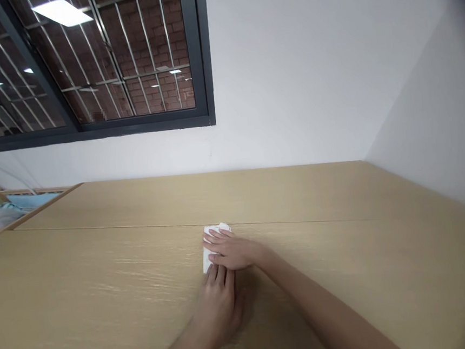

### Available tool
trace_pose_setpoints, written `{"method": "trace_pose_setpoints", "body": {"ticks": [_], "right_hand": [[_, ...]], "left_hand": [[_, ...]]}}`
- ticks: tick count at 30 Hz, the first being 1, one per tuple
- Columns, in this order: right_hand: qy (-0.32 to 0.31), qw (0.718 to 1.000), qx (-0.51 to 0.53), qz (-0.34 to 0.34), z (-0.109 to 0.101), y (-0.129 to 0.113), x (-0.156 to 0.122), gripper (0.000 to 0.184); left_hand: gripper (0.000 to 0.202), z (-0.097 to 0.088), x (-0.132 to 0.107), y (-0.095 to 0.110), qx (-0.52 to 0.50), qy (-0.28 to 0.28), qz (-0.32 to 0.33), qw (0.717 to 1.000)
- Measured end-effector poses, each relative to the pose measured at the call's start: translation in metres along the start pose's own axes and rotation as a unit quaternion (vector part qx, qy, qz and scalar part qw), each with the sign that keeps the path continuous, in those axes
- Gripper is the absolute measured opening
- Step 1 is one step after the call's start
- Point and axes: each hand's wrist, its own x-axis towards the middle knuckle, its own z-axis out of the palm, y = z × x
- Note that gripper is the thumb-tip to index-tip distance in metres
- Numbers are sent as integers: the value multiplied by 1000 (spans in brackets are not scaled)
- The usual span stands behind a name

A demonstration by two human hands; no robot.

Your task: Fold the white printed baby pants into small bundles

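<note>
Pale wood table with one small white folded thing on it

The table (pixel 104 294) fills the lower half of the frame, light and wood-grained, with a thin seam running across it from left to right just above centre. Right below that seam, near the middle, lies the white folded thing (pixel 217 230). The right hand (pixel 231 253) lies flat over it, and the left hand (pixel 221 303) rests on the tabletop just beneath, fingertips touching its lower edge.

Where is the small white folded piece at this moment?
In the head view, the small white folded piece lies near the middle of the light wooden table, under the right hand, with the left hand at its near edge.
</note>
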Motion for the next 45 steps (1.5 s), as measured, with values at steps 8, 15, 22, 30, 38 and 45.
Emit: {"method": "trace_pose_setpoints", "body": {"ticks": [8,15,22,30,38,45], "right_hand": [[0,997,-61,47,0,32,-1,56],[37,995,-16,93,4,48,-6,65],[122,971,87,188,7,50,-10,72],[280,932,185,139,8,56,-11,45],[281,943,146,101,7,52,-13,19],[216,941,241,105,19,20,-5,21]], "left_hand": [[62,17,-5,-5,91,41,15,995],[59,4,-4,3,113,22,8,993],[38,-23,6,-6,3,63,-26,998],[27,-35,23,-52,29,70,-196,978],[34,-25,33,-59,-13,49,-202,978],[32,-65,17,-52,-92,42,-226,969]]}}
